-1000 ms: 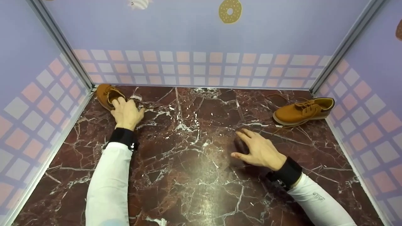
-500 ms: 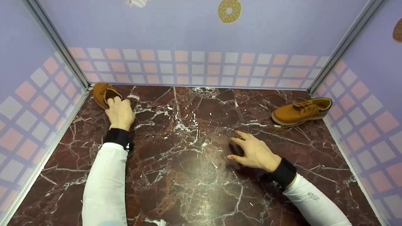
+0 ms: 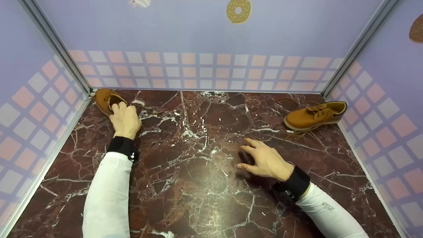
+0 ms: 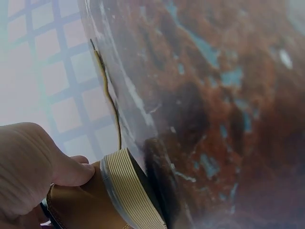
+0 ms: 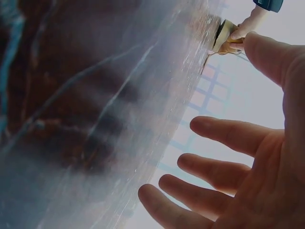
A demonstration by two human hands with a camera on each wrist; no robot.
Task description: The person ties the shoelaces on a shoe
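A tan lace-up shoe [image 3: 101,99] stands in the far left corner, toe pointing away. My left hand [image 3: 125,121] grips it by the heel, with several fingertips over the opening. In the left wrist view the thumb [image 4: 71,172] presses on the leather just above the ridged pale sole [image 4: 136,191]. A loose lace [image 4: 106,86] trails along the floor beyond. The matching tan shoe [image 3: 305,117] rests near the right wall, toe to the left, laces undone. Short of it, my right hand [image 3: 266,160] hovers low over the floor, fingers spread, holding nothing.
Dark red marbled floor [image 3: 205,172] lies between the shoes. Lilac panels [image 3: 185,36] with pink and white checks enclose it at the back, left and right, joined by grey corner posts. Loose laces from the right shoe lie around it on the floor.
My left thumb, which was spread out to the side, has closed in on the shoe's heel. The right hand stays nearly in place. The whole view has drifted slightly.
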